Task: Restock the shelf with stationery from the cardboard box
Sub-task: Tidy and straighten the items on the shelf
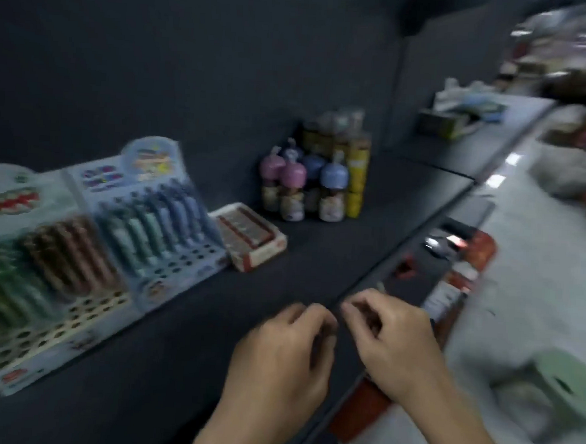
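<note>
The view is blurred. My left hand [283,355] and my right hand [390,344] hover side by side over the front edge of the dark shelf [316,274], fingers curled, fingertips nearly meeting. Whether they hold anything small I cannot tell. On the shelf stand two pen display boxes: a blue one [154,220] with pastel pens and one at far left [35,261] with brown and green pens. A flat red-and-white box [249,236] lies beside them. A cluster of small bottles with pink and blue caps [307,185] stands further back. No cardboard box shows.
Below the shelf edge, red-labelled goods [460,266] sit on a lower level. A pale green object in a plastic bag [556,385] lies on the light floor at right. More goods [463,108] rest on the far shelf section.
</note>
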A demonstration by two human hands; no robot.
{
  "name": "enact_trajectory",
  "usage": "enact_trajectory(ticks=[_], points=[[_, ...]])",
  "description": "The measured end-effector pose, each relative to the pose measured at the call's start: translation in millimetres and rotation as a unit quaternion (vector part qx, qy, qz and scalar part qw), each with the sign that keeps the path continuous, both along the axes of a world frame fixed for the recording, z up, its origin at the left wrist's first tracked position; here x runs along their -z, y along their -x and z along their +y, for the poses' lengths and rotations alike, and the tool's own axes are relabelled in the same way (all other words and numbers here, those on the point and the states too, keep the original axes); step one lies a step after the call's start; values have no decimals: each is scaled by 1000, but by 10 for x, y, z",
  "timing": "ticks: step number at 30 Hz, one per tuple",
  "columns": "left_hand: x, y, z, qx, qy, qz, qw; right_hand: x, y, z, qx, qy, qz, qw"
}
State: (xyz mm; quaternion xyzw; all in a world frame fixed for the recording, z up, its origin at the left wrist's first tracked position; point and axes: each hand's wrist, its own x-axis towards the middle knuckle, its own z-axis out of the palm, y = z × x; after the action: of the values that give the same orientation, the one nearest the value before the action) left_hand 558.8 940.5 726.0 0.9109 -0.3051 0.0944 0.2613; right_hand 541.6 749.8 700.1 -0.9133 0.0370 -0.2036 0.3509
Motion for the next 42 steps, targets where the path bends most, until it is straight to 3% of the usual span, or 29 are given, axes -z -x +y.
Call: enact_trajectory(ticks=[6,11,21,26,33,42], points=[[574,662,-1394,195,-107,39,974,639,1323,-1266,177,2,183,967],[1311,1508,-2644,340,-207,130,908,1336,2927,-2299,292,-109,298,902],[2562,2852,-4686,440,-366,204,794,2305,5384,-3767,449,-241,385,769],[3191,3181,-5627,456,-394,233,763,2813,5816,-4448,482,-282,420,715],[4476,3241,-7049,454,-418,298,728,3943,5786,-5560,501,-336,452,657],[6965,3505,-8316,392,-460,345,718,6797,5778,-7032,463,-392,495,622]])
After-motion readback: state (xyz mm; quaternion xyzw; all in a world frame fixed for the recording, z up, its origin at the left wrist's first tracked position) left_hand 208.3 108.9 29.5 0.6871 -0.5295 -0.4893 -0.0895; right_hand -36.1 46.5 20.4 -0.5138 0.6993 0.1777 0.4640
